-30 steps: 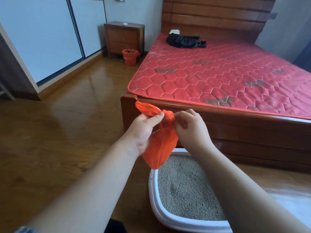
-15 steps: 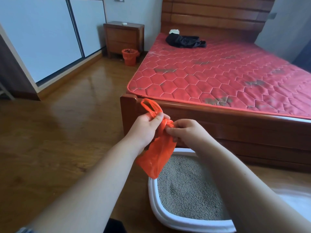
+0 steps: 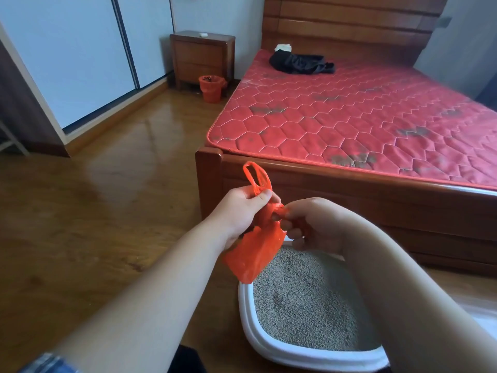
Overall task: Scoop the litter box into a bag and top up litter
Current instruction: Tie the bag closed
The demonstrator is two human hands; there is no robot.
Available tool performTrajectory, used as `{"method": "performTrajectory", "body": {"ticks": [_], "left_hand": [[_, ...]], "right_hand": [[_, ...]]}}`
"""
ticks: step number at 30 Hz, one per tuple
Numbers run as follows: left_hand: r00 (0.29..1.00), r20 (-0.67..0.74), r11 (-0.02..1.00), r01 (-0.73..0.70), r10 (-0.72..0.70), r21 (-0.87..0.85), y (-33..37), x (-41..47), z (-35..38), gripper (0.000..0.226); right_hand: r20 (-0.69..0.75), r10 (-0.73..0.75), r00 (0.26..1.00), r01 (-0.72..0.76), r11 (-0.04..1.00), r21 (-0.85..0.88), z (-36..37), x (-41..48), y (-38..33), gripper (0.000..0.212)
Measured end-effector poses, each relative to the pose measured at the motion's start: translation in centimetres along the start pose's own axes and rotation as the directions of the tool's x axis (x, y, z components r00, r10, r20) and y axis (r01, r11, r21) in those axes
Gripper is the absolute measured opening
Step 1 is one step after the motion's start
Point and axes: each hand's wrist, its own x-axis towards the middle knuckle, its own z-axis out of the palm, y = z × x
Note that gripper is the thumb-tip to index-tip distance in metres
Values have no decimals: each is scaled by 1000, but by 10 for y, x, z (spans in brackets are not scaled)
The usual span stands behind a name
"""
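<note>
A small orange plastic bag point(image 3: 252, 255) hangs in the air above the near-left corner of the litter box. My left hand point(image 3: 240, 211) pinches its neck, and one handle loop sticks up above my thumb. My right hand point(image 3: 313, 224) pinches the other part of the bag's top, right beside the left hand. Below them on the floor, the white litter box point(image 3: 248, 323) holds grey-brown litter point(image 3: 304, 300), partly hidden by my right forearm.
A wooden bed frame point(image 3: 349, 195) with a red mattress point(image 3: 363, 117) stands just behind the litter box. An orange bin point(image 3: 211, 88) sits by a wooden nightstand point(image 3: 201, 56) at the back. Wooden floor stretches to the left.
The handle loop has come up free above my left thumb. My right hand has dropped slightly and drawn the bag's top toward itself. The bag's body hangs lower.
</note>
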Motion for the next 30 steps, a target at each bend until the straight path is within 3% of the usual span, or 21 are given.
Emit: {"method": "performTrajectory", "body": {"ticks": [2, 4, 8, 12, 15, 17, 21, 25, 28, 30], "left_hand": [[1000, 8, 999, 0, 0, 45, 1, -1, 0, 27], [999, -34, 999, 22, -20, 42, 1, 0, -1, 29], [983, -153, 981, 71, -100, -181, 5, 3, 0, 32], [951, -294, 989, 52, -92, -140, 1, 10, -6, 37], [874, -469, 987, 58, -124, -152, 1, 19, -28, 37], [849, -514, 990, 73, -126, -122, 1, 21, -38, 39], [935, -336, 993, 98, -117, -72, -1, 18, -37, 40], [955, -221, 979, 203, -199, -6, 5, 11, -32, 31], [963, -132, 964, 249, -236, 94, 5, 7, -28, 36], [980, -80, 961, 193, -180, 198, 4, 3, -27, 42]], "right_hand": [[-53, -25, 998, 19, 995, -100, 3, 1, 1, 24], [-111, -140, 984, 107, 958, -266, 8, 1, 0, 33], [-93, -324, 942, 245, 847, -471, 15, -1, -3, 34], [-17, -287, 958, 227, 792, -567, 12, -5, -7, 26], [54, -258, 965, 242, 784, -572, 11, -7, -8, 27], [91, -244, 965, 252, 782, -570, 11, -8, -7, 31], [57, -329, 943, 298, 754, -585, 7, -9, -3, 32], [-117, -542, 832, 361, 689, -628, 2, -5, 1, 28], [-207, -580, 788, 401, 738, -543, 3, -3, 0, 27], [-262, -577, 774, 436, 785, -440, 4, -4, 0, 28]]}}
